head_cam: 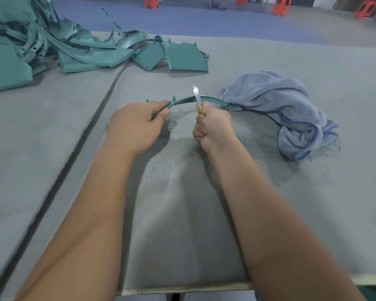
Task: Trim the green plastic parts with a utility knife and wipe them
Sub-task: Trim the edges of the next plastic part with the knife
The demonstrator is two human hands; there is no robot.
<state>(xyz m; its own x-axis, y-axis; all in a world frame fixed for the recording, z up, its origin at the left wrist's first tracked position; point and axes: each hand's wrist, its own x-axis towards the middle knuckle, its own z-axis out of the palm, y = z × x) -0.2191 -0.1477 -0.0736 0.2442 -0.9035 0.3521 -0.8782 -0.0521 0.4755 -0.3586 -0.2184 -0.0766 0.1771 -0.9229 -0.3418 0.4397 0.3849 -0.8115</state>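
1. We've got the curved green strip point(182, 101) out in front of us on the grey felt-covered surface point(291, 203), arching up off it, with little tabs sticking up along its top edge
2. Left hand point(135, 124) pinches the left end of the strip between thumb and fingers
3. Right hand point(213, 127) is clenched round the yellow-handled utility knife point(198, 101), just right of the strip's middle, with the blade pointing up and away from us and crossing the strip
4. The right end of the strip touches the crumpled blue-grey towel point(291, 111), which lies right of the strip on the same surface
5. Fine green shavings point(256, 131) are scattered on the surface under and near side of the strip, and around the towel
6. Beyond the strip and off to its left sits a big heap of green plastic parts point(52, 44): flat curved panels, long thin strips, all tangled. The nearest panel point(187, 57) is straight beyond the strip, well apart from it
7. A dark seam point(91, 131) runs through the surface left of the strip
8. Far beyond the strip, past the surface edge, there's blue floor and some orange stools point(281, 5)
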